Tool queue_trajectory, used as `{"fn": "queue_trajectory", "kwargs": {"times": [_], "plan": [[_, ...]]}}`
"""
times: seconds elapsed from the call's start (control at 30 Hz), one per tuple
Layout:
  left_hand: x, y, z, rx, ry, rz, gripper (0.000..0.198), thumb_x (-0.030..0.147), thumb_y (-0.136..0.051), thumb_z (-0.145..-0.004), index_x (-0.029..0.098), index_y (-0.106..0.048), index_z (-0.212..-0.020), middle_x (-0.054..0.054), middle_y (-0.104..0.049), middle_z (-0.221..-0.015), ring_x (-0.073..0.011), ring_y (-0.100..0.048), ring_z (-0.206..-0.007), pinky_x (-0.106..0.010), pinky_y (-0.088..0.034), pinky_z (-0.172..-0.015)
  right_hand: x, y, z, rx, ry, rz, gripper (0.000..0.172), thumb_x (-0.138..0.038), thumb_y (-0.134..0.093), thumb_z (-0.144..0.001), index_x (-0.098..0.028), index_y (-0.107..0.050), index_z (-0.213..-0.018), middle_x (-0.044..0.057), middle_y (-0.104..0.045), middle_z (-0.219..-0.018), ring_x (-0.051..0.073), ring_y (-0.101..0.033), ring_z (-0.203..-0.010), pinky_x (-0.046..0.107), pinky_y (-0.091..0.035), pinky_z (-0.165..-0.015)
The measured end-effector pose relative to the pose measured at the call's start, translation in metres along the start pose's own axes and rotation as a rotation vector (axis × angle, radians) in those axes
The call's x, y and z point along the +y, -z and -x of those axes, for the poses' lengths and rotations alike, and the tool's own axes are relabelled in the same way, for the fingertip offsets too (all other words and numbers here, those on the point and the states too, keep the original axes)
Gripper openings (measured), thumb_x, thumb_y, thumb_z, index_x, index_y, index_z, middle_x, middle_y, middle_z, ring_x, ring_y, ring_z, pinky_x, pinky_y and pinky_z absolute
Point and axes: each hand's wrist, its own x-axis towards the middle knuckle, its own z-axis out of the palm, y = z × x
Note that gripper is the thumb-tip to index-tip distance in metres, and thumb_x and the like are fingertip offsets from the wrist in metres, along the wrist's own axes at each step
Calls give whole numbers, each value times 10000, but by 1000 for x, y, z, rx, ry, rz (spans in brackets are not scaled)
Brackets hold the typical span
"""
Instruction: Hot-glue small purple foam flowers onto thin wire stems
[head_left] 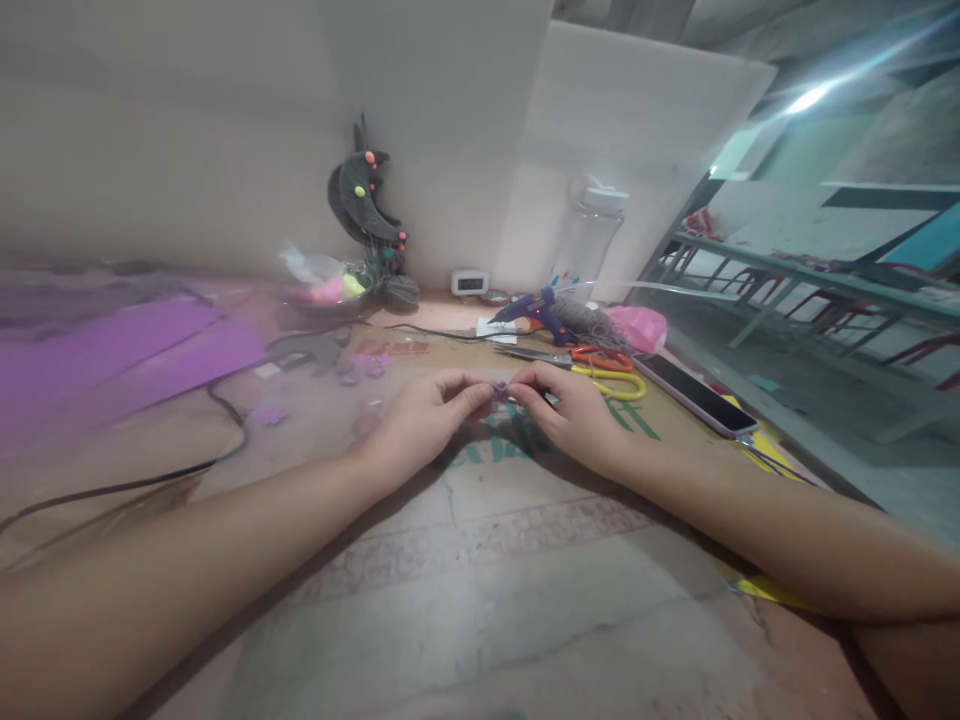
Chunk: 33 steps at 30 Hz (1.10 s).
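A small purple piece (500,392), perhaps a felt flower, is pinched between my two hands above the table's middle. My left hand (429,418) grips its left side with thumb and forefinger. From the other side, my right hand (574,415) pinches it the same way, the remaining fingers curled in. Much of the piece is covered by fingertips. Just beyond my right hand lie yellow-handled scissors (628,384) and orange-handled scissors (604,358). Several purple flower cut-outs (373,365) rest past my left hand, and another purple flower (268,414) lies farther left.
A blue glue gun (536,312), grey yarn (589,322) and a phone (697,392) are at the right. Behind them stand a clear bottle (589,240) and a small clock (469,283). Purple sheets (150,345) and a black cord (232,420) lie left. A dark crescent ornament (356,200) hangs behind.
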Motion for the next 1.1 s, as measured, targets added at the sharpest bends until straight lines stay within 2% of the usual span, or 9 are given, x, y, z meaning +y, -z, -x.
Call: {"fn": "queue_trajectory", "kwargs": {"times": [0.13,0.2,0.27,0.37,0.47,0.6,0.73,0.87,1.1], "plan": [[2,-1,2,-78,37,114,275,376,-627,-836,200,-718,-1026,-36,-734,-918,-156,-646,-738,-270,-507,-665,2,0,0,15,2,9,207,-321,-532,-938,-195,-632,-806,-4,-643,-706,128,-557,-638,239,-404,-617],[3,-1,3,-102,40,143,298,372,-656,-816,211,-715,-1059,-44,-737,-978,-166,-656,-772,-277,-516,-680,2,0,0,21,11,11,204,-321,-534,-937,-197,-634,-811,-5,-640,-705,127,-553,-634,237,-399,-611],[4,-1,4,-94,26,110,270,362,-662,-809,211,-726,-1024,-45,-742,-966,-176,-659,-798,-282,-515,-700,2,0,0,21,11,11,205,-323,-533,-938,-197,-631,-808,-5,-636,-700,127,-551,-631,238,-399,-608],[4,-1,3,-53,24,29,218,370,-651,-812,193,-732,-910,-42,-738,-835,-183,-655,-770,-291,-507,-705,3,0,1,15,16,4,207,-325,-521,-943,-194,-625,-821,0,-637,-717,130,-557,-648,243,-405,-617],[4,-1,2,-4,40,6,211,383,-647,-807,182,-706,-836,-29,-712,-748,-176,-643,-726,-291,-496,-688,5,0,2,10,30,-6,175,-350,-531,-937,-198,-615,-962,-8,-604,-708,130,-538,-630,245,-404,-600],[4,-3,1,15,64,11,206,376,-636,-812,174,-677,-805,-23,-693,-743,-162,-622,-706,-285,-477,-679,9,-1,4,51,127,34,260,-330,-596,-898,-194,-575,-1118,-21,-554,-686,132,-503,-603,254,-403,-585],[4,-3,1,5,52,27,199,370,-637,-815,173,-670,-813,-17,-685,-739,-155,-615,-698,-270,-464,-663,12,-1,3,91,189,127,136,-281,-549,-930,-201,-635,-997,36,-653,-807,148,-556,-672,278,-435,-650],[4,-2,1,2,51,7,189,359,-634,-818,176,-672,-792,-7,-675,-689,-150,-606,-673,-264,-458,-646,12,1,1,84,200,147,162,-282,-520,-946,-200,-650,-894,45,-667,-799,162,-573,-696,290,-440,-674],[1,-1,1,-10,33,-6,206,368,-622,-828,190,-724,-839,-12,-696,-715,-156,-613,-678,-270,-471,-650,7,2,1,56,157,108,198,-291,-506,-955,-196,-636,-839,39,-669,-766,163,-586,-691,276,-423,-649]]}}
